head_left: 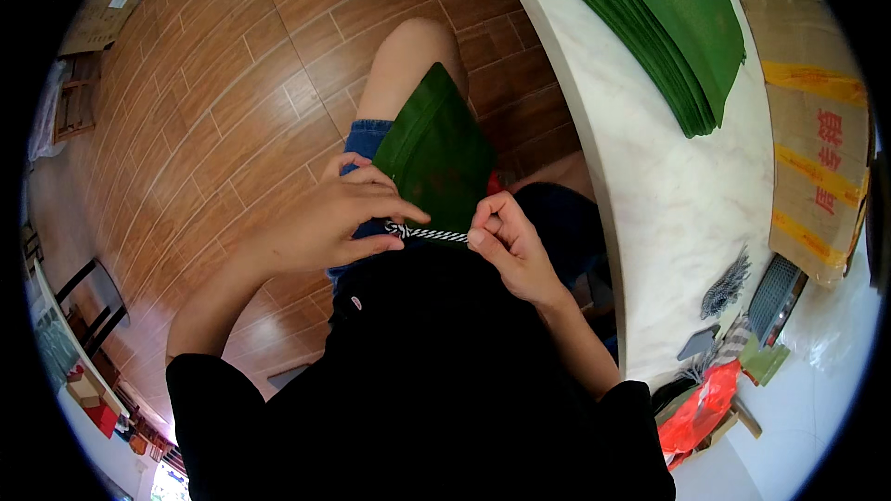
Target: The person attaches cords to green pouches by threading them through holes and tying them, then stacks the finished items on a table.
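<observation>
A dark green fabric bag (434,153) lies across my lap, its narrow end pointing away from me. Along its near edge runs a black-and-white twisted cord (432,234), stretched between my two hands. My left hand (339,218) has its thumb and index finger closed around the cord's looped left end, while its other fingers curl over the bag's left edge. At the bag's right corner, my right hand (513,248) pinches the other end of the cord between thumb and index finger. Whether it also grips the fabric there is hidden.
On the white marble table (650,223) to my right lies a stack of green fabric pieces (677,28). Beside it are a taped cardboard box (817,130), a bundle of black-and-white cords (727,284) and a red plastic bag (703,413). A dark chair (93,306) stands far left.
</observation>
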A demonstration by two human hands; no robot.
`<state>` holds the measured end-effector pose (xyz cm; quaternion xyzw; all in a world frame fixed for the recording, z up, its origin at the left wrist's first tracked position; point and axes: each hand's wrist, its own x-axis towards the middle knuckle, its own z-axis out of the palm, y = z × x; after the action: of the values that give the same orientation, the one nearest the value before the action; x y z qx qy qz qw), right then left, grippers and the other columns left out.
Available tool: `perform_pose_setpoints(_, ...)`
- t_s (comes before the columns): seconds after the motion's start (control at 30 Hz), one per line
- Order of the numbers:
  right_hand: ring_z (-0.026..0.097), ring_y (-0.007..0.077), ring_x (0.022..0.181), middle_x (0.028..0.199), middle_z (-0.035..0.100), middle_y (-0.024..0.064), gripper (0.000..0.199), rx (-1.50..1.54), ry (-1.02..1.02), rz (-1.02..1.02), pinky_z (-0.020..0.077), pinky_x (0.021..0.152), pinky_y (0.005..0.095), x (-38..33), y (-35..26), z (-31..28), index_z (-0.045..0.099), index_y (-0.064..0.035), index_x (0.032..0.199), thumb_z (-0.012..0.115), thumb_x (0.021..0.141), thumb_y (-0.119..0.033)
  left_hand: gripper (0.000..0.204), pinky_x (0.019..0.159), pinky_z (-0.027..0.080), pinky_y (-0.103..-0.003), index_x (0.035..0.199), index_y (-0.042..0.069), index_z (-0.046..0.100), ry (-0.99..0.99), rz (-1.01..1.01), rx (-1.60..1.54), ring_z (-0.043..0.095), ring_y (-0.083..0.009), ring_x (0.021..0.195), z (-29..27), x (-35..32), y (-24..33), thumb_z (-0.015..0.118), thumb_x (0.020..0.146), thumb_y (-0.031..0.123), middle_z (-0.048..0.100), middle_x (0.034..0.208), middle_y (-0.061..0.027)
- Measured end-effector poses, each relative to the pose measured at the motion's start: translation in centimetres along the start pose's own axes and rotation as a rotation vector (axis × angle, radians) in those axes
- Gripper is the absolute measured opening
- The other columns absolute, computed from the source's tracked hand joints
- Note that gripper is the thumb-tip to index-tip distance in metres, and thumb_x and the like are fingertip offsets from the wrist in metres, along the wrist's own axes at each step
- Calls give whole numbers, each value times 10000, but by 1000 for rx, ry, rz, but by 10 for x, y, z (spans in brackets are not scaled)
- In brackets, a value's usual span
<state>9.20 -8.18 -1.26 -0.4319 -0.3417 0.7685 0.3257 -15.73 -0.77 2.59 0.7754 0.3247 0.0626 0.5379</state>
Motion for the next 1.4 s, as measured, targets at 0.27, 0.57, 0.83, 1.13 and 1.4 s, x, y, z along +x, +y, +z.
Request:
perform_pose_setpoints(0.27,555,121,847,896,574,67,214,-431,-48,6,427,767,235,-1,-26,10,506,-16,1063,580,876,-88,370,979,262,-356,1149,152,603,31,-29,-85,586,-161,893,-4,-2,13,682,789,119,672,867,-13)
perform_pose_setpoints(0.57,619,203,647,839,607,118,217,-611,159,-266,498,564,289,1,-36,46,545,-4,928,680,814,-130,389,876,318,-336,1132,156,598,106,27,100,592,-175,825,-5,10,35,700,759,124,672,826,-5)
perform_pose_setpoints(0.83,587,105,650,771,607,90,144,-440,168,-158,477,561,257,-4,-38,42,551,7,918,613,881,-118,247,830,337,-340,958,120,640,165,53,42,587,-179,803,-1,11,36,734,729,127,650,832,-18)
perform_pose_setpoints(1.13,561,94,659,778,600,66,132,-452,104,-100,450,582,236,-6,-53,33,579,-14,983,578,894,-112,191,802,362,-292,926,129,666,177,62,-36,584,-169,835,-1,13,36,725,749,173,654,863,-17)
perform_pose_setpoints(1.4,604,171,632,774,607,98,118,-572,118,-240,475,572,273,-7,-53,34,557,-8,931,611,861,-84,178,810,345,-301,895,125,662,205,127,15,578,-182,848,-2,13,37,738,736,155,631,827,-15)
